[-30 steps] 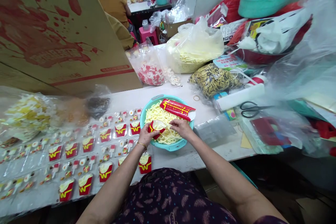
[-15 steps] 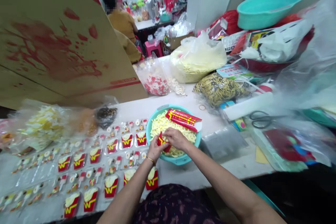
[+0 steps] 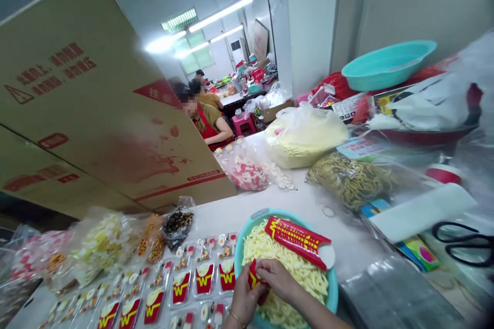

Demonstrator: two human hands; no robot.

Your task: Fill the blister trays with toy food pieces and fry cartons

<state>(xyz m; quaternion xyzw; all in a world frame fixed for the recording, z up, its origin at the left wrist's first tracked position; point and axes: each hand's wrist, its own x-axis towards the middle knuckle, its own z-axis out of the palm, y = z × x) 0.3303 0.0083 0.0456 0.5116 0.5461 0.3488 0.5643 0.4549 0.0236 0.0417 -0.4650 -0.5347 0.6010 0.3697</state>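
Over a turquoise basin (image 3: 334,293) filled with pale yellow fry-shaped pieces (image 3: 309,285), my two hands meet. My left hand (image 3: 244,295) is closed round a small red fry carton (image 3: 253,273) with a yellow zigzag mark. My right hand (image 3: 276,278) pinches at the same carton's upper edge, its fingertips partly hiding it. A stack of nested red cartons (image 3: 299,241) lies across the pieces at the back of the basin. Left of the basin, clear packs hold filled red cartons (image 3: 204,278) in rows, along with tiny food-shaped pieces (image 3: 204,252).
A large cardboard box (image 3: 116,128) walls off the back left. Behind the basin sit a bag of pale pieces (image 3: 304,139) and a bag of olive strands (image 3: 351,180). Black scissors (image 3: 463,244) and clear plastic sleeves (image 3: 397,293) lie right. Other people (image 3: 210,123) sit beyond the box.
The view has tilted up, so the table appears lower and more of the room and people shows. Both hands stay on the red carton.
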